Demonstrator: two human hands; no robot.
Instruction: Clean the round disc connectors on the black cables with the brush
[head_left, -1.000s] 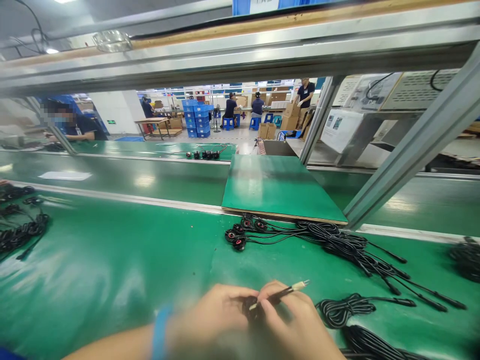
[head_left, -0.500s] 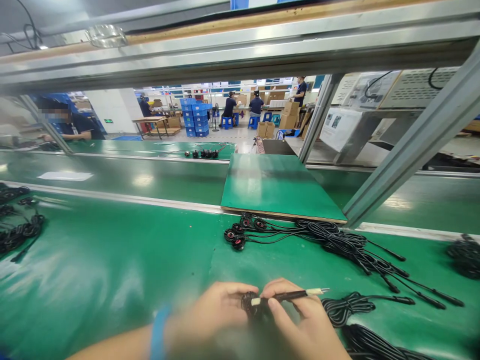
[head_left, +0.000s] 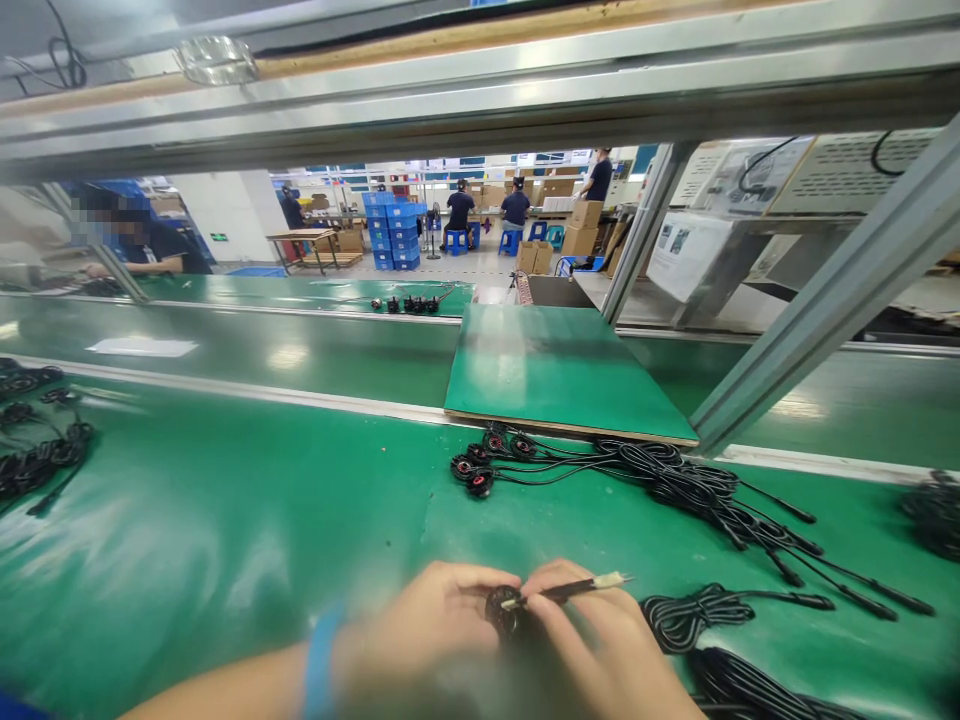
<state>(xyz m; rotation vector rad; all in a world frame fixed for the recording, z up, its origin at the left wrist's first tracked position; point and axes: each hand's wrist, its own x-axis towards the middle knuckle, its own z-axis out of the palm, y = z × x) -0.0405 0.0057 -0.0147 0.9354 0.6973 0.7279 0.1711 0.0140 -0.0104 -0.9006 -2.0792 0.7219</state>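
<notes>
My left hand [head_left: 439, 625], with a blue band at its wrist, grips a small round black part [head_left: 502, 608] just above the green bench. Pinched in my right hand [head_left: 600, 640] is a slim black pen-like tool [head_left: 568, 590] with pale ends; its exact kind I cannot make out. The tool's near tip points into the face of the round part, and thin prongs stick out of the far end. Coiled black cables [head_left: 697, 615] lie right beside my right hand. Beyond my hands, several round black cable heads with red centres [head_left: 480, 484] rest on the bench.
Long bundled black cables [head_left: 675, 480] stretch to the right. A raised green board [head_left: 555, 370] stands ahead, by a slanted metal post [head_left: 817, 290]. More cables [head_left: 45, 460] lie at the left edge. Across the line sits a co-worker [head_left: 150, 245]; an overhead metal beam [head_left: 480, 100] spans the view.
My right hand has tipped the tool, its tip now on the round part's face and its far end slightly further left. The round part is turned more toward me.
</notes>
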